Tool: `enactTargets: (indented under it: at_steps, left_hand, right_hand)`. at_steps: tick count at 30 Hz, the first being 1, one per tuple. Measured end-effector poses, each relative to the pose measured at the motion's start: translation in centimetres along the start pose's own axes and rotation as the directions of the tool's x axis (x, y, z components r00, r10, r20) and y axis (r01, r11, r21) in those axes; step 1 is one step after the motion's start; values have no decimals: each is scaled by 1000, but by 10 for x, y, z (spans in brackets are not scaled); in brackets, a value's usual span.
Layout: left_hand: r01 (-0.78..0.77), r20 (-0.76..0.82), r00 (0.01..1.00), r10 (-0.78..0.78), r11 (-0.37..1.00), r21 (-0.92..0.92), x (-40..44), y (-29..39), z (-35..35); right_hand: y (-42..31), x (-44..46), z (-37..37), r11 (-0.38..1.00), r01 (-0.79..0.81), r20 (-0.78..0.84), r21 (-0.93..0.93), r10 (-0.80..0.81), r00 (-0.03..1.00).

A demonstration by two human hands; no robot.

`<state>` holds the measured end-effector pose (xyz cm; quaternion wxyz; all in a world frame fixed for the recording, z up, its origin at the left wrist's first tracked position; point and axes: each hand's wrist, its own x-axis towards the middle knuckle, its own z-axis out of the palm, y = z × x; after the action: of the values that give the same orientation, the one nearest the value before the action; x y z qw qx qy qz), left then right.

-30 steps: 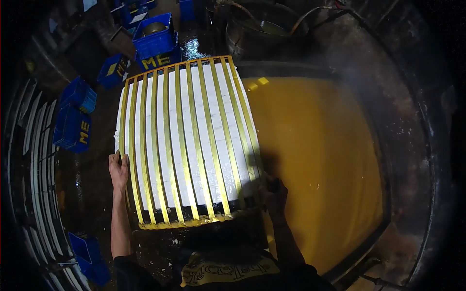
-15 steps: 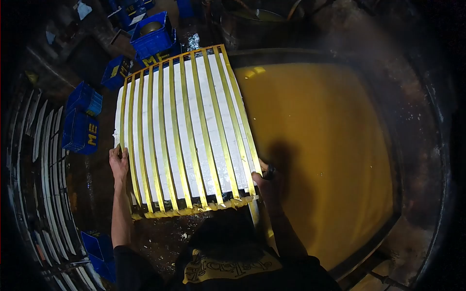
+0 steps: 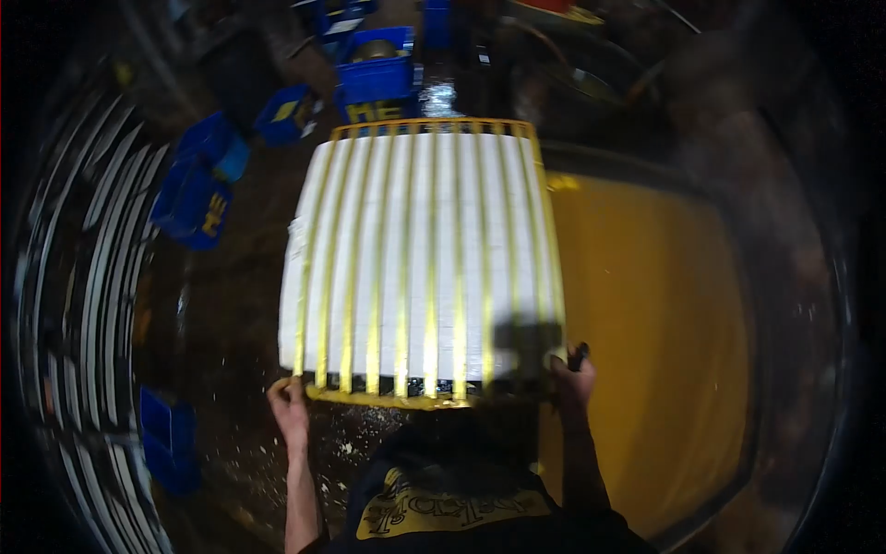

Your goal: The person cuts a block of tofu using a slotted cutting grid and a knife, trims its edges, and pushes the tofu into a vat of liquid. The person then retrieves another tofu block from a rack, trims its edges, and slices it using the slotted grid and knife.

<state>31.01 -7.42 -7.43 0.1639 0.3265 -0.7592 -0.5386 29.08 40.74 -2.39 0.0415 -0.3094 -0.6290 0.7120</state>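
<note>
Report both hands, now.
Left hand: closed, holding the slatted frame at its near left corner.
Right hand: closed, holding the slatted frame's right side.

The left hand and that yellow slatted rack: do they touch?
Touching: in the head view, the left hand has its fingertips on the near left corner of the yellow slatted rack.

Shadow (image 3: 521, 346) obscures the near right corner of the slatted rack (image 3: 431, 286), and I can't make out the dark thing (image 3: 579, 355) at the right hand (image 3: 574, 380). The far vat (image 3: 577, 78) is blurred, the shirt lettering (image 3: 452, 510) too smeared to read.
</note>
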Motion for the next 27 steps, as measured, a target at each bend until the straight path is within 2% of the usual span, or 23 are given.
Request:
enactTargets:
  at_steps: [2,4,5,7,12,14,16,18,21,24,26,27]
  left_hand:
    - [-26,79,996,33,996,-86,1,-16,-1]
    - [96,123,990,-73,977,-192,-12,25,2]
    - [70,148,988,-41,978,-195,-9,21,0]
    - [111,170,983,-72,966,-234,-11,33,2]
    - [190,220,967,-127,935,-298,-14,45,2]
    - [91,221,975,-31,959,-267,-9,36,1]
    - [86,219,975,-28,962,-259,-7,37,1]
    - [83,222,975,-27,966,-247,-8,38,0]
    - [126,247,968,-44,938,-324,-8,31,3]
    - [51,219,976,10,962,-268,-6,18,3]
    - [185,217,969,-118,929,-320,-14,42,4]
    - [186,217,969,-120,930,-317,-15,48,4]
  right_hand:
    - [9,4,-1,980,69,-56,-187,-80,995]
    - [20,8,-1,958,236,-23,-164,-243,970]
    - [24,9,-4,954,244,7,-172,-246,969]
    - [25,10,-6,945,258,-29,-201,-269,963]
    - [-2,-9,8,944,213,-21,-251,-225,974]
    - [-2,-13,11,945,174,-24,-276,-187,982]
    - [2,-10,12,957,244,4,-159,-247,969]
    - [1,-11,12,958,232,3,-168,-235,972]
    - [-2,-11,10,961,197,-9,-195,-202,979]
    - [-5,-11,12,966,182,-4,-183,-186,983]
    - [-1,-10,11,970,182,7,-160,-183,983]
    - [3,-7,10,957,205,-28,-207,-215,976]
